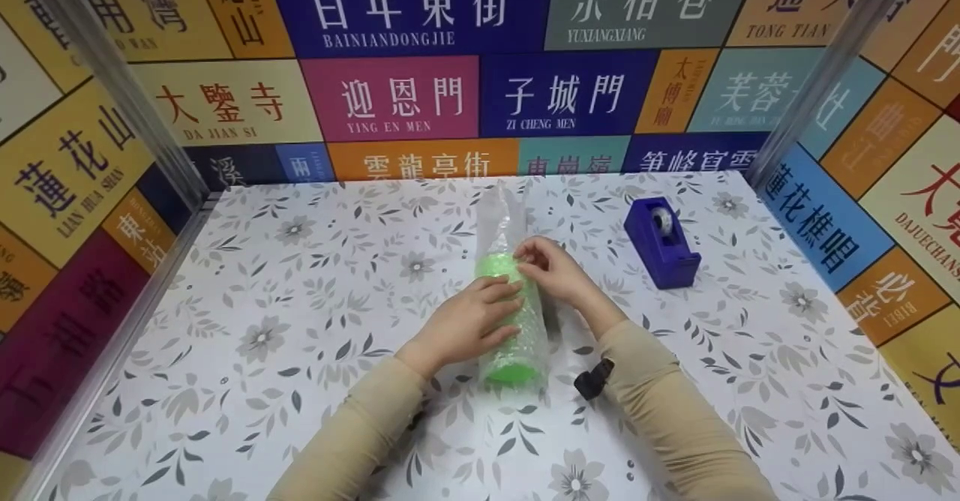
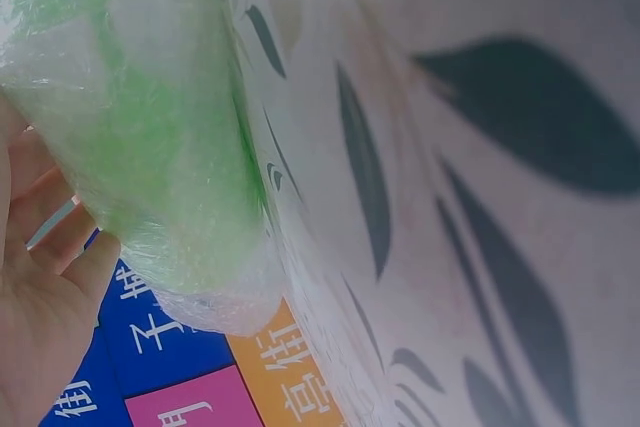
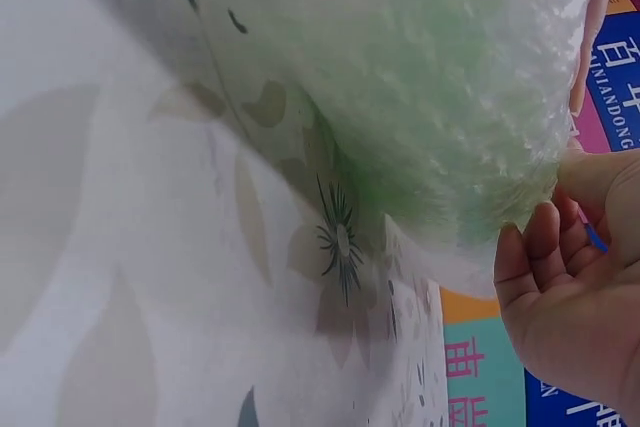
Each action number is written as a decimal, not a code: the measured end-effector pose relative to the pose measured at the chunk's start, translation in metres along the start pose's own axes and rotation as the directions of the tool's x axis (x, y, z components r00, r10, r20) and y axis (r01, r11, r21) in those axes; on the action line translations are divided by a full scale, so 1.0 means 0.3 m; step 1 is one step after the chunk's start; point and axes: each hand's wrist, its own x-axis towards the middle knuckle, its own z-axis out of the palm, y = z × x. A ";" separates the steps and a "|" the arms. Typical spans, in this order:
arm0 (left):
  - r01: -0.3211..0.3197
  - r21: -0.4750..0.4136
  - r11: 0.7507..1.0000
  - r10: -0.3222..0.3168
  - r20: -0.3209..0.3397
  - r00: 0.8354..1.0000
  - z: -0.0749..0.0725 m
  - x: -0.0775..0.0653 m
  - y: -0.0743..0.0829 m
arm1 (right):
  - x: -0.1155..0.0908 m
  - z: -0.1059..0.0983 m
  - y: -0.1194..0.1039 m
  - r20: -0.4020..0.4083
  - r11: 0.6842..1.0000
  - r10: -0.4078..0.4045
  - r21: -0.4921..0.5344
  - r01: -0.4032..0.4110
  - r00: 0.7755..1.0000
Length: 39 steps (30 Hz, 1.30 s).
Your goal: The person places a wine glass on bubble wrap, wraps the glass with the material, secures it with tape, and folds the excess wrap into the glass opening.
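A bright green cylinder (image 1: 511,372) lies lengthwise on the table, rolled in clear bubble wrap (image 1: 501,220). Loose wrap extends past its far end. Across the roll's left side rests my left hand (image 1: 471,319), its fingers spread and nearly straight over the plastic. My right hand (image 1: 553,270) is at the upper right of the roll, pinching the wrap near the far end of the green part. In the right wrist view, the thumb and curled fingers (image 3: 515,257) meet the wrap's edge. The left wrist view shows the wrapped roll (image 2: 170,147) beside the left fingers.
A blue tape dispenser (image 1: 664,246) with a roll of tape stands to the right of the hands. The table (image 1: 262,381) has a white cover with grey flowers and leaves. Panels with large lettering (image 1: 405,96) rise behind and at both sides.
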 end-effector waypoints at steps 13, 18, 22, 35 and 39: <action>0.007 0.028 1.000 -0.008 0.029 1.000 -0.027 0.012 0.003 | -0.050 -0.041 0.028 -0.008 0.999 -0.029 0.026 0.029 1.000; 0.050 0.020 0.999 -0.051 0.049 0.997 -0.050 0.018 0.005 | -0.061 -0.060 0.026 -0.026 0.999 0.034 0.026 -0.033 0.999; 0.061 0.011 0.998 -0.061 0.046 0.997 -0.062 0.020 0.004 | -0.068 -0.068 0.028 -0.034 0.999 0.047 0.023 -0.046 0.998; 0.272 -0.172 0.947 -0.283 -0.037 0.959 -0.101 0.024 -0.034 | -0.071 -0.079 0.035 -0.009 0.992 0.126 0.021 -0.125 0.992; 0.395 -0.286 0.873 -0.414 -0.006 0.910 -0.107 0.028 -0.052 | -0.072 -0.079 0.036 0.045 0.980 0.183 0.073 -0.186 0.982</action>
